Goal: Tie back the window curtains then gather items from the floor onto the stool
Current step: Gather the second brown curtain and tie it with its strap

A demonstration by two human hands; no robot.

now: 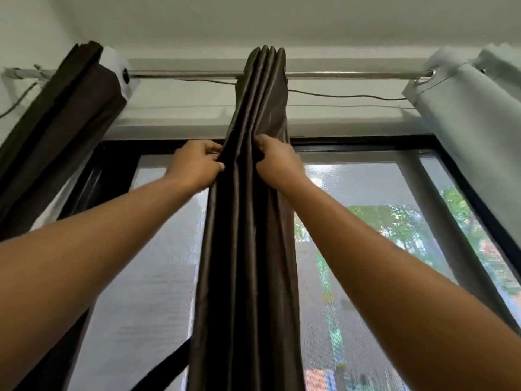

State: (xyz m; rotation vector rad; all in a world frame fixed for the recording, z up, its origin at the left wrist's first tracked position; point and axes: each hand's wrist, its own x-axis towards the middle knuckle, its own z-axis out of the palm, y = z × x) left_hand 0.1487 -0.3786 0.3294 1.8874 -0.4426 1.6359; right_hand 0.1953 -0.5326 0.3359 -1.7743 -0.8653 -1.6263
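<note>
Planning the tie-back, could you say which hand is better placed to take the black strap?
Probably the left hand: it grips the curtain on the black strap's side; the right hand grips opposite.

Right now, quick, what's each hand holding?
Left hand: closed, pinching the bunched brown curtain.
Right hand: closed, pinching the same curtain's other side.

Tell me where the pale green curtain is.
In the head view the pale green curtain hangs at the far right end of the rod, right of the bunched brown curtain.
</note>
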